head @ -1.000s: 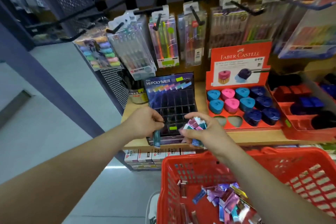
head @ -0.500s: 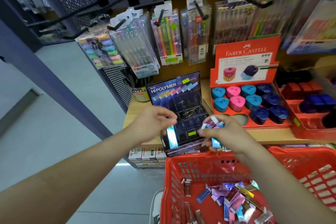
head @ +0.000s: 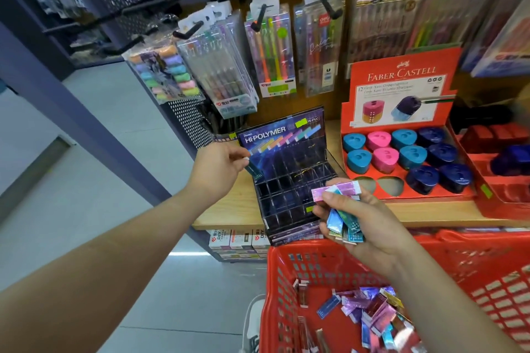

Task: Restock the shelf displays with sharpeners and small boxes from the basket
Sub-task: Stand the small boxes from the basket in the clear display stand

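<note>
Evidently to feed a slot, the left hand [head: 219, 169] pinches one teal box [head: 254, 171] over the far-left corner of the divided display [head: 289, 183], whose dark cells look open. Right of it, the right hand [head: 368, 226] grips a bundle of small boxes [head: 339, 209] as ready stock, above the far rim of the red basket [head: 286, 266].

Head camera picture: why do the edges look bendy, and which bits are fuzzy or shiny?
Head view: a wide lens bends the edges, so the blue post leans; the pen packs at top right and the boxes in the basket are smeared by blur; the middle display reads sharp; a bright strip of light glares on the floor.
</note>
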### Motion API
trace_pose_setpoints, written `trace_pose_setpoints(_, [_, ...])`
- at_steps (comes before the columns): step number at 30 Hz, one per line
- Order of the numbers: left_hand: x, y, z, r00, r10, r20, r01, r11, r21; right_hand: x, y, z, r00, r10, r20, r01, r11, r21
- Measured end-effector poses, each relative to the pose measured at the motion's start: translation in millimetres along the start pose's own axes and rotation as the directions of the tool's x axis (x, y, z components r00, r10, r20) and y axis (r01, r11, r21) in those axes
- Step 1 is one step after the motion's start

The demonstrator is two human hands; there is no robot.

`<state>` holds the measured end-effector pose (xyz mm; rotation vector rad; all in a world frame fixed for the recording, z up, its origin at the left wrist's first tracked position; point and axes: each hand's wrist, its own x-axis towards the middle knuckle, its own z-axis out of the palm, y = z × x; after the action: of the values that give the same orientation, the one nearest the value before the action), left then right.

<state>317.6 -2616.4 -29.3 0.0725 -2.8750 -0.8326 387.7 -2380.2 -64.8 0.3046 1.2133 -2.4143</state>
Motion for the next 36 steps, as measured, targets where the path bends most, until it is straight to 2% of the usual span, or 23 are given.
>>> trace_pose_setpoints(5, [4.9, 2.1, 4.0, 0.999, -0.011, -0.046, 0.011, 1.0, -0.021, -0.2, 7.5, 5.0, 0.999, 0.009, 0.035, -0.012, 0.997, 0.077])
trace_pose_setpoints(13, [-3.3, -3.8, 14.9, 0.977, 0.209, 0.037, -0.211, 0.948, 0.238, -2.4, 15.0, 11.2, 0.996, 0.079, 0.027, -0.081, 0.992, 0.1])
trace_pose_setpoints(16, [-1.8, -3.4, 9.9, 0.982, 0.19, 0.018, -0.186, 0.933, 0.308, -5.2, 14.7, 15.8, 0.994, 0.11, 0.015, -0.111, 0.991, 0.075])
trace_pose_setpoints(17, [-2.5, 2.3, 7.5, 0.986, 0.167, -0.002, -0.161, 0.949, 0.272, -6.0, 14.3, 17.0, 0.993, 0.119, 0.011, -0.119, 0.991, 0.066])
trace_pose_setpoints(18, [-5.1, 12.0, 4.3, 0.993, 0.12, -0.005, -0.117, 0.981, 0.155, -6.7, 13.6, 18.3, 0.992, 0.125, 0.012, -0.126, 0.99, 0.056])
trace_pose_setpoints(19, [-9.4, 25.3, 1.1, 0.998, 0.051, 0.04, -0.05, 0.998, -0.046, -7.4, 12.1, 19.4, 0.992, 0.129, 0.016, -0.129, 0.991, 0.045])
trace_pose_setpoints(20, [-15.3, 39.6, -1.7, 0.988, -0.003, 0.156, 0.043, 0.965, -0.259, -7.9, 10.3, 20.3, 0.991, 0.13, 0.023, -0.131, 0.991, 0.036])
trace_pose_setpoints(21, [-22.5, 53.4, -4.2, 0.953, -0.013, 0.301, 0.134, 0.915, -0.382, -8.3, 8.4, 20.7, 0.991, 0.128, 0.029, -0.129, 0.991, 0.03])
trace_pose_setpoints(22, [-29.1, 63.2, -5.0, 0.908, 0.026, 0.418, 0.157, 0.904, -0.398, -8.6, 6.4, 20.9, 0.992, 0.125, 0.036, -0.126, 0.992, 0.028])
trace_pose_setpoints(24, [-38.8, 73.9, -3.9, 0.841, 0.102, 0.531, 0.139, 0.908, -0.394, -8.7, 2.9, 20.4, 0.992, 0.109, 0.059, -0.11, 0.994, 0.013])
trace_pose_setpoints(26, [-41.1, 76.6, -3.1, 0.834, 0.121, 0.539, 0.15, 0.889, -0.432, -9.4, -0.7, 19.6, 0.992, 0.086, 0.088, -0.085, 0.996, -0.014])
trace_pose_setpoints(28, [-39.5, 74.8, -3.6, 0.849, 0.077, 0.523, 0.21, 0.859, -0.468, -10.8, -3.6, 19.5, 0.992, 0.05, 0.112, -0.05, 0.999, -0.001])
trace_pose_setpoints(32, [-39.8, 74.7, -3.2, 0.815, -0.007, 0.58, 0.416, 0.704, -0.575, -10.7, -8.9, 21.9, 0.997, -0.043, 0.072, 0.033, 0.989, 0.141])
trace_pose_setpoints(34, [-42.4, 77.2, -2.8, 0.79, 0.027, 0.612, 0.41, 0.72, -0.56, -8.8, -9.6, 22.4, 0.995, -0.096, 0.036, 0.091, 0.988, 0.122])
trace_pose_setpoints(36, [-44.5, 79.0, -4.0, 0.771, 0.098, 0.629, 0.307, 0.808, -0.503, -7.7, -9.0, 22.3, 0.992, -0.127, 0.012, 0.127, 0.991, 0.035])
